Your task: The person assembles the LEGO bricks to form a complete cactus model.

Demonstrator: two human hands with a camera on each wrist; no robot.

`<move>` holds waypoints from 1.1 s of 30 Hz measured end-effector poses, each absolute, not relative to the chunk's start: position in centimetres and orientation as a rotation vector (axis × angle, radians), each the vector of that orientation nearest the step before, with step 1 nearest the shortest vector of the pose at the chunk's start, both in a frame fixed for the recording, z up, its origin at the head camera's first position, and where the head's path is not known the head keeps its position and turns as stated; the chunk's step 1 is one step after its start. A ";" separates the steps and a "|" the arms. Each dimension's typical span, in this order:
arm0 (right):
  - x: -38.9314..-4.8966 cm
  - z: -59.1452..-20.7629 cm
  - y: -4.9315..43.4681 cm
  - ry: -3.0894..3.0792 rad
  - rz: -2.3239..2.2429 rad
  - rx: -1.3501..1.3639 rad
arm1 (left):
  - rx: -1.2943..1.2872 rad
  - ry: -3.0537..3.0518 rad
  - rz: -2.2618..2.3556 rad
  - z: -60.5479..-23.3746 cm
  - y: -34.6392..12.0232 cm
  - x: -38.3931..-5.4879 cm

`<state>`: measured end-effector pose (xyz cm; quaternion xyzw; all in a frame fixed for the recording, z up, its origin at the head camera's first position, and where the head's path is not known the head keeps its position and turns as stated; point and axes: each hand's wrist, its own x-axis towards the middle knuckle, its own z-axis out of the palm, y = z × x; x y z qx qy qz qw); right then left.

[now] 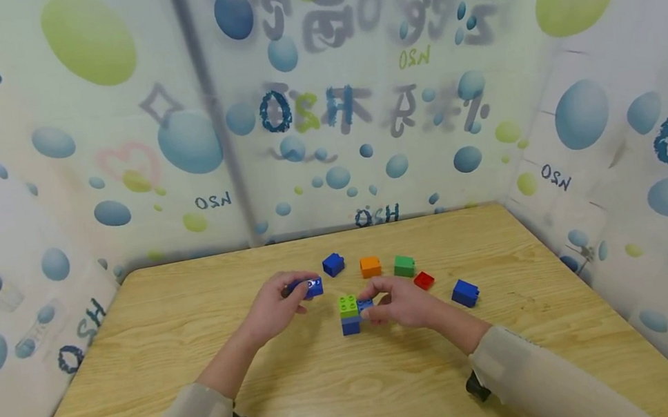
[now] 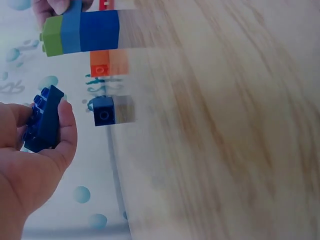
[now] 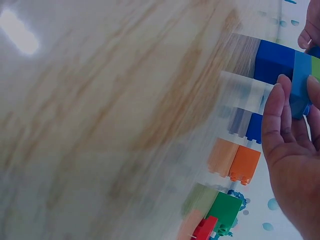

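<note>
My left hand (image 1: pixel 271 310) holds a dark blue toy brick (image 2: pixel 47 120) between thumb and fingers, raised above the table to the left of a small stack. The stack has a dark blue brick (image 1: pixel 351 329) at the bottom, a lighter blue brick (image 3: pixel 300 87) in the middle and a lime green brick (image 1: pixel 348 305) on top. The lighter blue brick sticks out to the right from under the green one. My right hand (image 1: pixel 405 303) pinches that jutting end; its fingers hide part of it in the head view.
Behind the stack lie a blue brick (image 1: pixel 333 265), an orange brick (image 1: pixel 370 267) and a green brick (image 1: pixel 404 266). A red brick (image 1: pixel 423 281) sits just beyond the right hand. Another blue brick (image 1: pixel 465 293) is farther right. Patterned sheets border the wooden table (image 1: pixel 194 288).
</note>
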<state>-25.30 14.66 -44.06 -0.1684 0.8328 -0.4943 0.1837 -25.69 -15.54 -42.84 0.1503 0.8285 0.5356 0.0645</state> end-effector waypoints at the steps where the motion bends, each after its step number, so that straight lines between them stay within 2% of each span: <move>1: -25.3 -44.1 14.6 2.349 -1.394 -0.472 | 0.445 2.490 1.630 -42.7 -15.4 -25.6; 9: -25.3 -44.0 14.6 2.357 -1.387 -0.464 | 0.394 2.484 1.637 -42.0 -15.0 -25.5; 33: -25.4 -44.2 14.7 2.350 -1.386 -0.498 | 0.643 2.499 1.412 -42.1 -12.7 -24.3</move>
